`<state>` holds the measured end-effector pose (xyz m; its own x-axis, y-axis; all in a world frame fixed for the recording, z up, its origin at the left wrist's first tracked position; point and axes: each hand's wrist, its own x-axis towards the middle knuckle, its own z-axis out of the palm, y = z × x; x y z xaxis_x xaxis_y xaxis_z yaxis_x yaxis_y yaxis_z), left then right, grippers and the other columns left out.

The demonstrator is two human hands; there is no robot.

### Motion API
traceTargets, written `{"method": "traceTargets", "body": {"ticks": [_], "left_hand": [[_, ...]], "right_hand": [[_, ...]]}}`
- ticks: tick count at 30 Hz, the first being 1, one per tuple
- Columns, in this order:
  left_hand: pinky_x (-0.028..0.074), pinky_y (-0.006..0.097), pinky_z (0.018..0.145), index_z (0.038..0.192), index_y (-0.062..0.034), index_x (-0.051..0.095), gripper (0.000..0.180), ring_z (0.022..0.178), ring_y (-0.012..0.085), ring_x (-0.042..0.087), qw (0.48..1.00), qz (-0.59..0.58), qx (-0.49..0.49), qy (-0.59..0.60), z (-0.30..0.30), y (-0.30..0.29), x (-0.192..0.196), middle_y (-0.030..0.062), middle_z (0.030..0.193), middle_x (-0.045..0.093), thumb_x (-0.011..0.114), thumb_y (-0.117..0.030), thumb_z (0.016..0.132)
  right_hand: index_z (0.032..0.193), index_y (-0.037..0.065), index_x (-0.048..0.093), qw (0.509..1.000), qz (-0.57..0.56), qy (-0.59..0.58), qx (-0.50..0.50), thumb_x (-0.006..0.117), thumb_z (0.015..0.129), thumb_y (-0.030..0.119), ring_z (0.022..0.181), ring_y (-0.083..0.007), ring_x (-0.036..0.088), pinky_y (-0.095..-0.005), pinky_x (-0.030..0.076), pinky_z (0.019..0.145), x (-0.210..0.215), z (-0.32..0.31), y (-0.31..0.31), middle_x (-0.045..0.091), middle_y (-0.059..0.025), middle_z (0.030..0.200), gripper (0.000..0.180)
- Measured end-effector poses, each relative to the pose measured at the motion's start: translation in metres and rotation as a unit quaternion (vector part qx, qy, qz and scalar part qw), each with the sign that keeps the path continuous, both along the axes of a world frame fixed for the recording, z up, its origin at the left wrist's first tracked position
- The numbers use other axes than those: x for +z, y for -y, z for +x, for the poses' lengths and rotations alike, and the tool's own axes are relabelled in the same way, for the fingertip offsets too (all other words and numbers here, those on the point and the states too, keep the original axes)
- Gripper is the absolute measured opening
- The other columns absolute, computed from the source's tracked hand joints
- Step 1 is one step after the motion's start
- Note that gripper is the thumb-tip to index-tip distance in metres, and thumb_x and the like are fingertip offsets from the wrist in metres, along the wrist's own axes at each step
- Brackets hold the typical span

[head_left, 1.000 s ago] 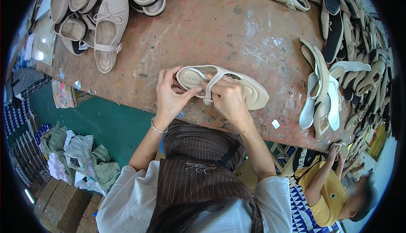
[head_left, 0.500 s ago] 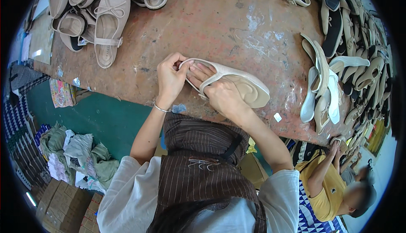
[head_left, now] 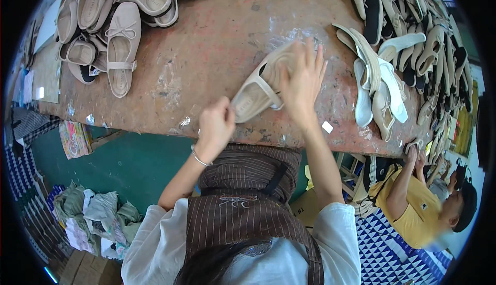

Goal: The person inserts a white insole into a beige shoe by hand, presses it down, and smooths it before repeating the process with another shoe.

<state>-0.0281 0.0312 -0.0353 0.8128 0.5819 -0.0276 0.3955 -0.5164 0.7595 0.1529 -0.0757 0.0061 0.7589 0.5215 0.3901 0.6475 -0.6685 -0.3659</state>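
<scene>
Brown worn worktable [head_left: 206,63], green floor [head_left: 129,166] under it.
Right hand [head_left: 302,81] fingers spread on beige shoe [head_left: 258,91]; left hand [head_left: 216,126] pinches its heel; shoe piles [head_left: 403,52] beside.

The right hand [head_left: 302,81] covers the far half of the beige strapped flat shoe [head_left: 258,93], and the left hand's [head_left: 216,126] fingertips hide its near end.

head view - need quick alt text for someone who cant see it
Seen from above, a person holds a beige strapped flat shoe over a worn brown worktable: the left hand pinches its near end, the right hand lies spread across it. More beige shoes lie at the table's far left, a heap of shoes at right.
</scene>
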Motion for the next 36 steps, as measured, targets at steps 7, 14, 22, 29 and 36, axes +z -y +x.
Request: {"method": "traceTargets", "body": {"ticks": [7,14,22,29,36], "left_hand": [[0.053,0.037,0.075,0.093,-0.0042,0.066,0.02,0.1,0.0267,0.059,0.974,0.131,-0.187,-0.005,-0.006,0.07,0.03,0.0102,0.098,0.063,0.069,-0.017,0.078],[0.025,0.06,0.114,0.129,0.0024,0.056,0.048,0.133,0.0358,0.041,0.929,0.195,-0.305,-0.073,0.002,0.084,-0.014,0.0217,0.13,0.055,0.055,-0.02,0.086],[0.03,0.056,0.113,0.123,0.0117,0.057,0.047,0.137,0.0408,0.037,0.958,0.132,-0.255,0.013,0.005,0.083,-0.017,0.028,0.132,0.052,0.056,-0.014,0.084],[0.031,0.055,0.113,0.12,0.0079,0.061,0.046,0.132,0.038,0.044,0.949,0.146,-0.28,-0.03,0.001,0.077,-0.022,0.0248,0.127,0.056,0.059,-0.014,0.08],[0.036,0.056,0.11,0.114,0.0068,0.065,0.04,0.121,0.0411,0.051,0.942,0.207,-0.263,0.002,0.011,0.075,-0.011,0.0237,0.119,0.06,0.062,-0.011,0.078]], "right_hand": [[0.1,0.001,0.059,0.953,0.009,-0.283,0.105,0.068,0.069,-0.002,0.115,-0.0438,0.057,-0.0493,0.049,0.093,0.038,-0.031,0.023,0.058,-0.0275,0.121,0.032],[0.128,-0.006,0.051,0.993,-0.055,-0.027,0.105,0.053,0.079,-0.005,0.122,-0.0371,0.057,-0.0593,0.02,0.116,-0.031,-0.06,0.016,0.064,-0.024,0.117,0.049],[0.13,-0.007,0.053,0.995,-0.062,-0.023,0.069,0.053,0.078,-0.004,0.123,-0.0396,0.054,-0.057,0.032,0.111,-0.042,-0.065,0.019,0.058,-0.0266,0.128,0.051],[0.121,-0.013,0.053,0.992,-0.075,-0.096,0.034,0.051,0.083,0.0,0.112,-0.0378,0.059,-0.0545,0.026,0.115,-0.034,-0.049,-0.006,0.061,-0.0265,0.11,0.04],[0.111,-0.007,0.058,0.96,-0.206,-0.188,0.038,0.05,0.084,0.003,0.109,-0.0369,0.06,-0.0563,0.026,0.114,-0.02,-0.021,-0.013,0.062,-0.0247,0.108,0.03]]}}
